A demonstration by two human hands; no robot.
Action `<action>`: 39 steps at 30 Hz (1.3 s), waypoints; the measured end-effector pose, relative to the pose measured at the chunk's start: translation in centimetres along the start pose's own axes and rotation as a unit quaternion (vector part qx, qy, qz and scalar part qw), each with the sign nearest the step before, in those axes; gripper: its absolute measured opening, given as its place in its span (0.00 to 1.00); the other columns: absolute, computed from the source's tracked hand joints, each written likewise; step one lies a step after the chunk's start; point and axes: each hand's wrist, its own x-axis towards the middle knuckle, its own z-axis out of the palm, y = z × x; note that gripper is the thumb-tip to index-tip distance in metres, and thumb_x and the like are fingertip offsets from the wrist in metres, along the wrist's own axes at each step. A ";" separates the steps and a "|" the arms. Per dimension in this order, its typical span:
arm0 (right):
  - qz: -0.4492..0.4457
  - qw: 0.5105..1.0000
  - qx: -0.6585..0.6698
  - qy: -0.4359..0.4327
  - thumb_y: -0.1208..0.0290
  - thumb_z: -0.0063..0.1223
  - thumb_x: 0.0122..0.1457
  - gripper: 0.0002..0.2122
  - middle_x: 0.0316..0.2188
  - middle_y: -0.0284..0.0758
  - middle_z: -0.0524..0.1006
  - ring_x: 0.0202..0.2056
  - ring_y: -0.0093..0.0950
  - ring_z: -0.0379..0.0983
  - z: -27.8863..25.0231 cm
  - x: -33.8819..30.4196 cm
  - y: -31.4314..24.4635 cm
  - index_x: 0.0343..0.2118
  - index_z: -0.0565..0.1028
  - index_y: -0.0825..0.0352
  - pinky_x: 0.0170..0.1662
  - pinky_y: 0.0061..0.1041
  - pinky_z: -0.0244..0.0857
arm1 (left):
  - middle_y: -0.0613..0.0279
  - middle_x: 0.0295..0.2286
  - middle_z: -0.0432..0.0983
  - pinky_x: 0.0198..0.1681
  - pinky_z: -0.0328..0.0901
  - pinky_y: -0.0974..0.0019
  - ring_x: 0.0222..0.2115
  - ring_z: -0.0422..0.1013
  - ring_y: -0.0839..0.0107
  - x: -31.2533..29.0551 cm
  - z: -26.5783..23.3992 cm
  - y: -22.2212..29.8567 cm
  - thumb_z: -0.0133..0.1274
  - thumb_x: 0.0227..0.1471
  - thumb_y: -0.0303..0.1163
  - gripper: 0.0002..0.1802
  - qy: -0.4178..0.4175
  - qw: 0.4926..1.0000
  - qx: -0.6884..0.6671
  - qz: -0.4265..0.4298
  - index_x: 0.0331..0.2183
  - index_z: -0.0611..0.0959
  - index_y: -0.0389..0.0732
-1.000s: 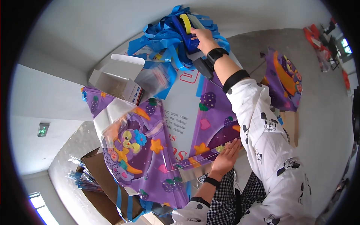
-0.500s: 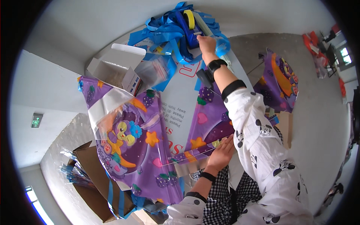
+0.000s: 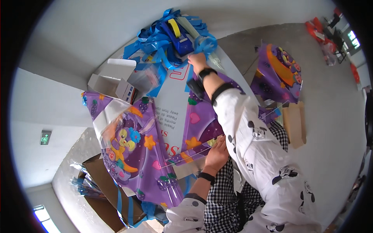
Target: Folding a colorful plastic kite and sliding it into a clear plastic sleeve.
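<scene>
My right hand (image 3: 198, 61) is just on the near side of a blue tape dispenser (image 3: 182, 43) with a yellow roll core. Its fingertips are drawn together; anything thin between them is too small to make out. My left hand (image 3: 217, 153) lies flat, fingers stretched, on the near edge of a purple printed plastic sheet (image 3: 202, 116). A thin clear strip (image 3: 188, 159) runs along that edge beside the fingers. Further left, another purple sheet (image 3: 145, 171) with stars and a cartoon animal hangs over the table edge.
Blue ribbons (image 3: 149, 40) heap around the dispenser at the table's far end. An open white box (image 3: 116, 85) stands at the left, with clear plastic bags (image 3: 149, 79) beside it. Cardboard boxes (image 3: 103, 171) are at lower left, another carton (image 3: 295, 124) at right near a purple sheet (image 3: 278, 73).
My right hand has drawn back a little from the tape dispenser, toward me. My left hand stays on the sheet's edge. The whole view has shifted slightly.
</scene>
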 end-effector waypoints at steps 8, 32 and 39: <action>-0.130 0.904 0.150 -0.379 0.71 0.53 0.62 0.06 0.35 0.29 0.76 0.37 0.19 0.73 -9.5 -25.6 -11.2 0.39 0.75 0.66 0.39 0.18 0.66 | 0.56 0.58 0.63 0.63 0.57 0.58 0.62 0.56 0.62 -5.3 -3.8 -4.3 0.46 0.47 0.23 0.29 0.046 0.982 0.180 0.026 0.54 0.72 0.34; 0.126 0.992 -0.016 0.014 0.81 0.60 0.50 0.13 0.23 0.36 0.75 0.21 0.25 0.77 -18.3 -37.0 4.7 0.32 0.64 0.68 0.19 0.21 0.64 | 0.59 0.57 0.63 0.59 0.62 0.60 0.59 0.61 0.61 -3.9 -2.6 -3.0 0.46 0.51 0.22 0.19 0.098 0.986 0.133 0.014 0.48 0.72 0.38; 0.118 0.990 -0.069 -0.036 0.80 0.58 0.49 0.10 0.22 0.39 0.75 0.22 0.32 0.78 -18.1 -36.7 4.4 0.30 0.67 0.72 0.23 0.27 0.69 | 0.63 0.59 0.62 0.61 0.60 0.60 0.60 0.58 0.63 -4.3 -2.4 -3.6 0.44 0.53 0.24 0.22 0.094 0.984 0.151 0.026 0.51 0.71 0.40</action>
